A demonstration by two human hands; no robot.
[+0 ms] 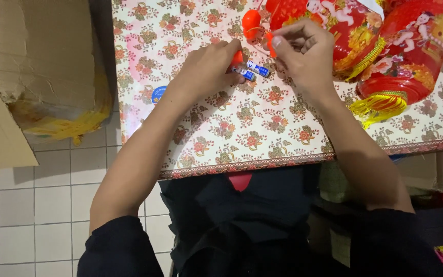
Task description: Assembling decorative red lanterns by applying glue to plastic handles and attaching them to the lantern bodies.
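My left hand rests on the flowered tablecloth and grips two small blue-and-white batteries against an orange plastic piece. My right hand is just to the right, fingers pinched on a small orange part close to the batteries. A round orange plastic piece lies just beyond both hands.
Red paper lanterns with yellow tassels lie at the table's far right. A torn cardboard box with yellow tassels inside stands on the white tiled floor to the left. The table's front edge runs across the middle.
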